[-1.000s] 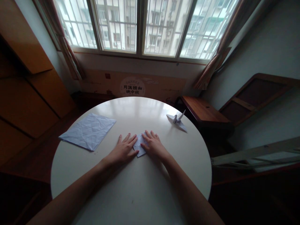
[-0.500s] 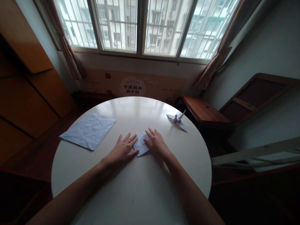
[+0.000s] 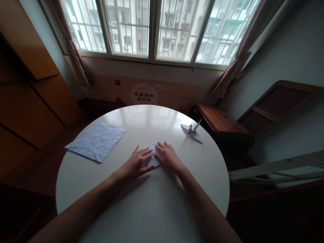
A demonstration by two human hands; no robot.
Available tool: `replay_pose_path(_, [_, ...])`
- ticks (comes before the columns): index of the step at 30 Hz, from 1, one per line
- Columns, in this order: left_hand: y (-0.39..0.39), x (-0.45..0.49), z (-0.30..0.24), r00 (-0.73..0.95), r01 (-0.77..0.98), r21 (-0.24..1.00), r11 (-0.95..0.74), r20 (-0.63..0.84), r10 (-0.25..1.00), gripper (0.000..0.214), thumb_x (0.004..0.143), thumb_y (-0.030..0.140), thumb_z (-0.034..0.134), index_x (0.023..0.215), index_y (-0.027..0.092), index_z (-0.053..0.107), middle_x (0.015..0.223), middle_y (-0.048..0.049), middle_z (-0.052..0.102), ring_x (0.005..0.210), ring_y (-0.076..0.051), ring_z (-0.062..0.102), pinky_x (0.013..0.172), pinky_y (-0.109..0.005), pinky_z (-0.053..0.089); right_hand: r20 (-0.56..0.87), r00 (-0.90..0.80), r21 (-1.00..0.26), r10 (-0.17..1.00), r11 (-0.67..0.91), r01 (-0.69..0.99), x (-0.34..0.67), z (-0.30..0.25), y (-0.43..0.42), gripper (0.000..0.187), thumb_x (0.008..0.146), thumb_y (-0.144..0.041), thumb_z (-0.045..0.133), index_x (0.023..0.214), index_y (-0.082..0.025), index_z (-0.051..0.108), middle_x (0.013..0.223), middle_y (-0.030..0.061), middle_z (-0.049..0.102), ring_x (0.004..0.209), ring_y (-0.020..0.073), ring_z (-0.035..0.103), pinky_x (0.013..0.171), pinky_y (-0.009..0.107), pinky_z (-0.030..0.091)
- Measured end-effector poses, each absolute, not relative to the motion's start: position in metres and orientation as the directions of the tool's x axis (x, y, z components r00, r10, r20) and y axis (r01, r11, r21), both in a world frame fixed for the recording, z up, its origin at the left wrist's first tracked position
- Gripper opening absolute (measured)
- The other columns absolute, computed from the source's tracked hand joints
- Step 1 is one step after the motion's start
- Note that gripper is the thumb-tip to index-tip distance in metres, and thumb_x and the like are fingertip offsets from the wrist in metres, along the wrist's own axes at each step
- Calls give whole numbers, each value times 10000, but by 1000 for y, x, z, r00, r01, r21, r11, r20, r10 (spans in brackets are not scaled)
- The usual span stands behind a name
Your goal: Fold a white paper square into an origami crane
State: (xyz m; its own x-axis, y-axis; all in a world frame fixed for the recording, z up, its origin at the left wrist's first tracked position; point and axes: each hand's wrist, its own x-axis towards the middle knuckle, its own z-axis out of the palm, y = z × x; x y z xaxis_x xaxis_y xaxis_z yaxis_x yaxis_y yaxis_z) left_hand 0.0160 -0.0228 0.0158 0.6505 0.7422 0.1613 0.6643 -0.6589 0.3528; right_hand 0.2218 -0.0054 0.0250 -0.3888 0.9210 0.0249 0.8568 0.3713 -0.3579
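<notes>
A small folded piece of pale blue paper (image 3: 153, 158) lies in the middle of the round white table (image 3: 141, 206). My left hand (image 3: 136, 163) rests flat on its left side, fingers stretched out over the fold. My right hand (image 3: 169, 157) lies flat on its right side, fingers spread and pressing down. Most of the paper is hidden beneath both hands; only a strip shows between them.
A creased sheet of pale blue paper (image 3: 96, 141) lies flat at the table's left. A finished paper crane (image 3: 191, 130) stands near the right edge. Beyond the table are a wooden stool (image 3: 217, 123), a barred window, curtains and a wooden cabinet on the left.
My left hand has slid rightward onto the folded paper, and my right hand has shifted slightly left, so the two hands now cover more of it.
</notes>
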Motion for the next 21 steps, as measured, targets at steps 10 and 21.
replay_pose_path(10, [-26, 13, 21, 670, 655, 360, -664, 129, 731, 572, 866, 475, 582, 1395, 296, 458, 1455, -90, 447, 1335, -291, 400, 1146, -591, 160, 17, -390, -339, 921, 372, 864, 221, 22, -4, 511, 934, -366, 460, 1417, -203, 430, 1532, 95, 328, 1419, 334, 227, 1134, 558, 194])
replay_pose_path(21, [-20, 7, 18, 602, 732, 287, -618, 152, 783, 414, 929, 277, 480, 1340, 301, 526, 1485, -66, 407, 1387, -282, 323, 1143, -572, 200, 73, -347, -330, 935, 351, 876, 223, 25, -5, 407, 936, -302, 459, 1316, -198, 561, 1486, 116, 402, 1401, 303, 294, 1131, 488, 259])
